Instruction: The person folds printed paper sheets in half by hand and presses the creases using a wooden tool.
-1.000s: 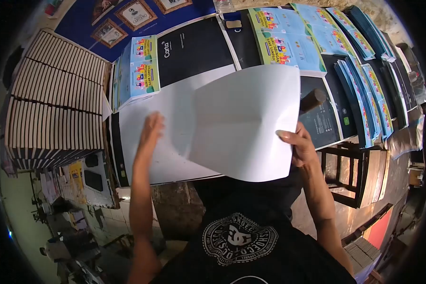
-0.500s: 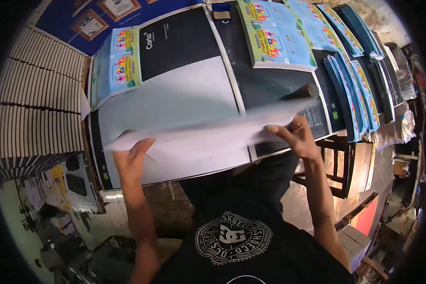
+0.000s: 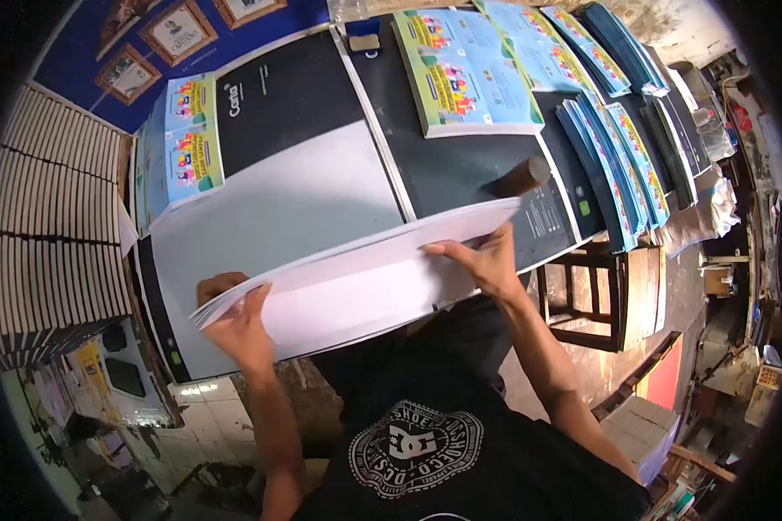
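Observation:
White paper sheets [image 3: 356, 273], several layers thick at the edge, stand tilted above the near part of the table. My left hand [image 3: 239, 326] grips their left end, thumb on the near face and fingers behind. At the right end my right hand [image 3: 482, 260] pinches them, its thumb lying along the near face. Beneath lies a large pale sheet [image 3: 278, 191] on the black "Carta" board [image 3: 295, 87]. A dark cylindrical object [image 3: 521, 177] rests just beyond the right end of the papers.
A stack of printed blue and green covers [image 3: 182, 148] lies at the left, with a larger stack [image 3: 469, 78] at the back. More cover bundles [image 3: 599, 165] stand at the right. Rows of thick book blocks [image 3: 56, 217] fill the far left. A wooden stool [image 3: 582, 300] is below right.
My left hand, empty at first, has taken hold of the papers' left end. The papers have gone from a broad upright curve to a low, long slant. The view has shifted too.

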`<state>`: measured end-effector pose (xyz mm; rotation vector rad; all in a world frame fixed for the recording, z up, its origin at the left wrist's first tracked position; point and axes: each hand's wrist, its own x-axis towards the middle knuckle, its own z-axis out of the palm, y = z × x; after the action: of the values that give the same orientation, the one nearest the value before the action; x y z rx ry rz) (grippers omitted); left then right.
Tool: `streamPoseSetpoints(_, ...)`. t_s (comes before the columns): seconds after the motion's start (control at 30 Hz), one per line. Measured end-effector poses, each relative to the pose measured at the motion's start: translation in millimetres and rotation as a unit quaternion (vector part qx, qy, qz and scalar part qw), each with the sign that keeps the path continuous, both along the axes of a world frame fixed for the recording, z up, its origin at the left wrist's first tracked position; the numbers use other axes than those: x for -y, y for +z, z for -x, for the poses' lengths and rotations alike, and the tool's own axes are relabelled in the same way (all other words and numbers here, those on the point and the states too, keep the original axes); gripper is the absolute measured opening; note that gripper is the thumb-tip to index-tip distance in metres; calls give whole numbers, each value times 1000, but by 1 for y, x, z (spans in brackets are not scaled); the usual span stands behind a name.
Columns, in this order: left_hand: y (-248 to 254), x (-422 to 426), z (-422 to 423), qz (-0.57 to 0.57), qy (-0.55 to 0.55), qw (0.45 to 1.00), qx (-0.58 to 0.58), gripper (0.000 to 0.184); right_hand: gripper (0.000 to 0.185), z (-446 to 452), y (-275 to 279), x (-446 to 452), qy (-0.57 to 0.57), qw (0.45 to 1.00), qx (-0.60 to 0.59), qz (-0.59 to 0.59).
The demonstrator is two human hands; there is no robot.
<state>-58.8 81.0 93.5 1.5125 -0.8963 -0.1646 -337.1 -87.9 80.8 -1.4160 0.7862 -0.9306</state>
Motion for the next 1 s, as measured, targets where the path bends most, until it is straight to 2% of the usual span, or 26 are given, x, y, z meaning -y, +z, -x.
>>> streamPoseSetpoints(0.07, 12, -12, -4, 38, -76, 996, -26, 38, 18, 8, 12, 0, 7, 1000, 13, -3)
streamPoseSetpoints(0.13, 20, -2, -25, 109, -185, 975, -58, 42, 15, 7, 20, 10, 37, 990, 92, 99)
streamPoseSetpoints(0.17, 28, 2, -25, 37, -153, 978, -133, 36, 15, 4, 21, 12, 40, 988, 111, 95)
streamPoseSetpoints(0.2, 18, 2, -26, 2, -138, 983, -120, 34, 14, 0, 22, 13, 43, 986, 131, 92)
streamPoseSetpoints(0.27, -16, 7, -28, -61, -111, 988, -89, 30, 14, -8, 12, 9, -26, 998, 30, 46)
streamPoseSetpoints(0.3, -11, 14, -14, -1, -48, 994, -98, 25, 17, -11, 11, 10, -36, 999, 21, 25)
streamPoseSetpoints(0.4, 0, 3, -7, -6, -30, 994, -109, 24, 20, -3, 22, 5, -14, 999, 32, 9)
streamPoseSetpoints(0.43, -1, -1, -21, -15, -89, 994, -55, 23, 21, 0, 18, 16, 54, 992, 75, 82)
streamPoseSetpoints(0.47, -2, -3, -24, -4, -99, 992, -74, 22, 21, 5, 23, 23, 106, 985, 79, 113)
streamPoseSetpoints(0.53, 0, -11, -30, 13, -122, 986, -109, 21, 15, 10, 22, 29, 101, 987, 115, 52)
streamPoseSetpoints(0.57, -4, -11, -23, -2, -45, 986, -161, 25, 16, 11, 24, 24, 26, 993, 106, -43)
streamPoseSetpoints(0.67, 2, -2, 2, -80, -7, 996, -41, 27, 18, -16, 26, 10, -52, 998, 43, 4)
streamPoseSetpoints(0.77, 6, -9, 6, -104, -17, 987, -123, 23, 19, -11, 21, 4, -44, 999, -18, 10)
streamPoseSetpoints(0.8, 17, -4, 16, -120, 47, 990, -63, 18, 18, -10, 24, -4, -54, 994, -65, 64)
streamPoseSetpoints(0.87, 13, 7, 28, -63, 125, 990, 15, 19, 16, -13, 37, -19, -72, 969, -155, 179)
streamPoseSetpoints(0.9, 13, 8, 34, -46, 136, 989, 24, 17, 14, -20, 32, -27, -99, 976, -53, 188)
streamPoseSetpoints(0.93, 13, 10, 39, -25, 145, 989, 34, 16, 13, -21, 40, -31, -107, 957, -108, 246)
streamPoseSetpoints(1.0, 7, 3, 39, 19, 141, 988, 59, 17, 15, -15, 36, -31, -144, 946, -179, 229)
